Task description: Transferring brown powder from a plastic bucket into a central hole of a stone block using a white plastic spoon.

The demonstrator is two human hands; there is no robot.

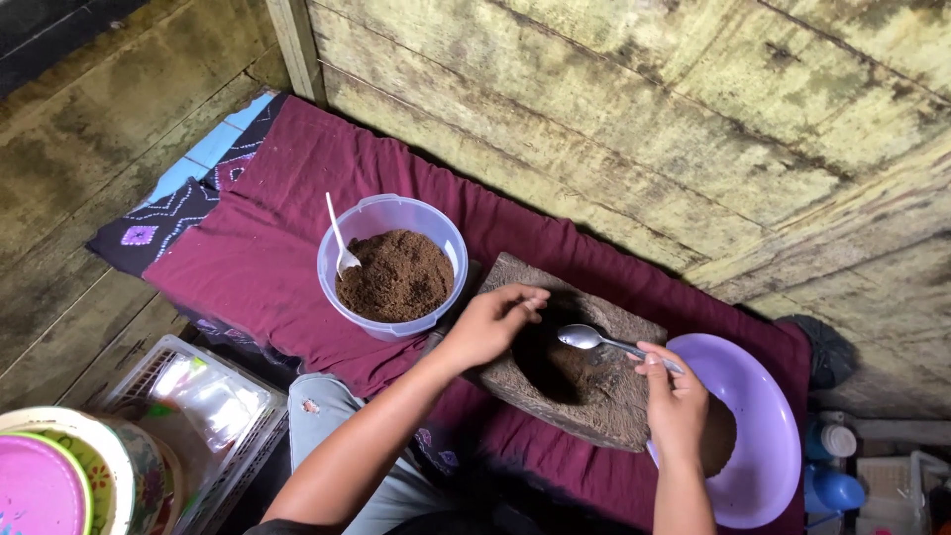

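Left hand point(492, 322) pinched, right hand point(674, 396) in closed grip
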